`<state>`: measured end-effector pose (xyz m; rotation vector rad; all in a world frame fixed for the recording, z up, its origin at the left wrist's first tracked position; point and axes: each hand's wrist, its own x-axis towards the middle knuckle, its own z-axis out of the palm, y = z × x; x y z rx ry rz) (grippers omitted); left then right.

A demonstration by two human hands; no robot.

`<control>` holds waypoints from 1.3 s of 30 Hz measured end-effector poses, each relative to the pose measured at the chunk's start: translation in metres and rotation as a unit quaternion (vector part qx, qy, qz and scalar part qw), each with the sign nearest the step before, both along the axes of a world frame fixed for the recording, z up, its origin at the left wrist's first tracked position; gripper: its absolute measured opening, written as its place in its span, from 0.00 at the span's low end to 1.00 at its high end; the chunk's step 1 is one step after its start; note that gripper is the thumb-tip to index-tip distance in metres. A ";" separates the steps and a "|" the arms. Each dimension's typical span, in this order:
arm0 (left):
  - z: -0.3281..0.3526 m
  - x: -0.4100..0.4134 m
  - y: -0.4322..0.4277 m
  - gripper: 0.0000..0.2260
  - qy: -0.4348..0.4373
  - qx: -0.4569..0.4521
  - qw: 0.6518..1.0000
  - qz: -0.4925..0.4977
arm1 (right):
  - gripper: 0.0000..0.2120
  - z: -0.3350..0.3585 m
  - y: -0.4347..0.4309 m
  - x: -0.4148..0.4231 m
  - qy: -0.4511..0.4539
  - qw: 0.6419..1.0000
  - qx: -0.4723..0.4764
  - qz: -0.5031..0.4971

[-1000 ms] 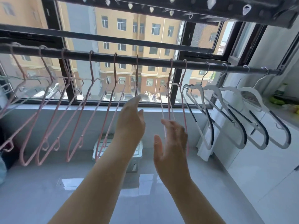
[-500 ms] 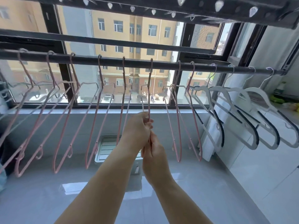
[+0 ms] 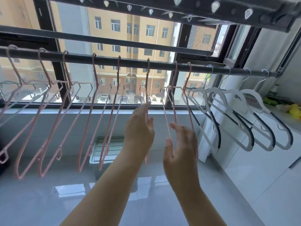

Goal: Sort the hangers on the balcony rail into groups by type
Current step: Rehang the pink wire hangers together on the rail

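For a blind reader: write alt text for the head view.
A person's left hand and right hand, both open, reach up among pink wire hangers on a balcony rail. Four white hangers with black strips hang grouped at its right end.

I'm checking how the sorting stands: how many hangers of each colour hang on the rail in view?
Pink wire hangers: 8
White hangers with dark grips: 4
Total: 12, counted by hooks on the rail. A pale shape at the left edge is too cut off to count.

A lidded plastic bin (image 3: 117,147) sits on the glossy floor (image 3: 65,201) below the window (image 3: 130,38)
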<state>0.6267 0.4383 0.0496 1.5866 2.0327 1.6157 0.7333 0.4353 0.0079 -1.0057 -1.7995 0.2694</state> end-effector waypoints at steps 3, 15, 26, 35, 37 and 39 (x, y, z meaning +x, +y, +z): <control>0.006 0.020 0.007 0.14 -0.019 0.029 0.998 -0.057 | 0.21 -0.003 0.018 0.022 0.008 0.997 -0.080 -0.021; -0.014 0.041 0.031 0.13 -0.110 -0.123 0.982 -0.087 | 0.17 -0.020 0.026 0.015 0.082 0.965 -0.204 0.141; -0.017 0.033 0.025 0.14 -0.103 -0.098 0.987 -0.075 | 0.20 -0.031 0.024 0.009 0.092 0.958 -0.211 0.173; -0.016 0.040 0.016 0.17 -0.044 -0.047 0.997 -0.029 | 0.18 -0.022 0.027 0.044 0.068 0.994 -0.070 0.041; -0.010 0.051 0.012 0.16 -0.041 0.064 0.997 -0.024 | 0.19 -0.022 0.036 0.061 0.079 0.994 -0.068 0.004; -0.003 0.066 0.013 0.15 -0.052 0.096 0.993 -0.050 | 0.21 -0.025 0.044 0.072 0.079 0.986 -0.144 0.012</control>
